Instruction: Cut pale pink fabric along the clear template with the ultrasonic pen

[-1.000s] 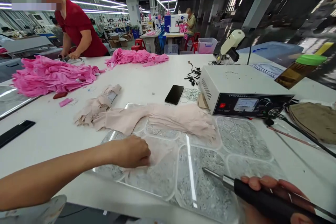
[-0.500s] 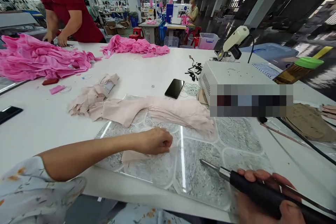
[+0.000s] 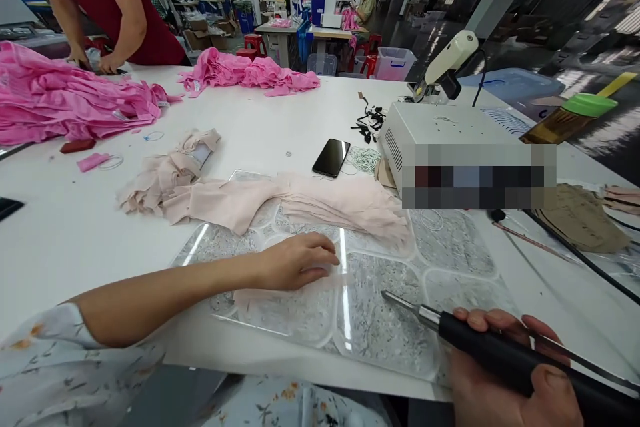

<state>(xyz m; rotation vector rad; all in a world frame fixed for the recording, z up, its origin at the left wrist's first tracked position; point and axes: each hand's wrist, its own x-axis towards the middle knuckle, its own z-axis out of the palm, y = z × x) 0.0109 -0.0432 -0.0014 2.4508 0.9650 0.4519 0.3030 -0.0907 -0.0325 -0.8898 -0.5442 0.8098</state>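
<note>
The left hand [image 3: 295, 261], its grip slack with fingers pressed flat, pins the pale pink fabric piece [image 3: 273, 298] under it on the glass plate [image 3: 450, 247], so the right hand [image 3: 505, 380], grip closed round the black-handled cutter [image 3: 480, 347], should probably bring the tip in low, clear of those fingers.

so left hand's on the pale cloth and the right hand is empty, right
No: the right hand holds a black-handled tool, as the head view shows. The left hand does rest on the pale cloth.
</note>
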